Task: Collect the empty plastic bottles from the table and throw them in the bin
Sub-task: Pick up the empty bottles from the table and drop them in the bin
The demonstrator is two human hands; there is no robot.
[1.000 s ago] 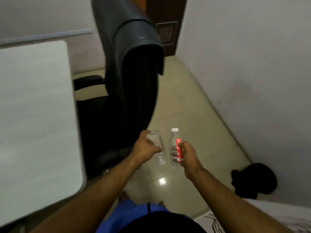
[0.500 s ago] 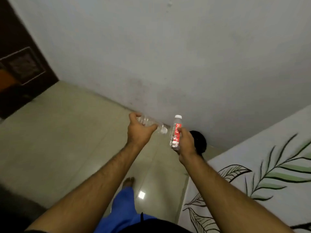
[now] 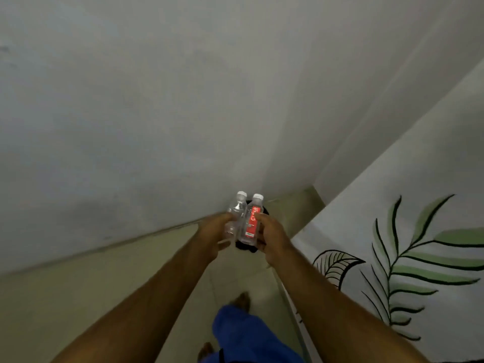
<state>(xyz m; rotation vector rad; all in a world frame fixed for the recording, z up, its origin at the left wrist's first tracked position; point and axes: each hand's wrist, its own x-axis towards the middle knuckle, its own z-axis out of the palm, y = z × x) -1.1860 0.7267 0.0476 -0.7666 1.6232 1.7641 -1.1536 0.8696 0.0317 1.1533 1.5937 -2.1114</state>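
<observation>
The left hand [image 3: 213, 238] wraps its fingers round a clear bottle [image 3: 235, 217]; the right hand [image 3: 272, 238] pinches a red-labelled bottle [image 3: 252, 222] just beside it, both upright, caps far; a dark bin [image 3: 245, 247] shows partly hidden beneath them, by the wall [image 3: 157, 127].

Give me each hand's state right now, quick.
Left hand: closed around the clear unlabelled bottle, cap up.
Right hand: closed around the red-labelled bottle, cap up.
</observation>
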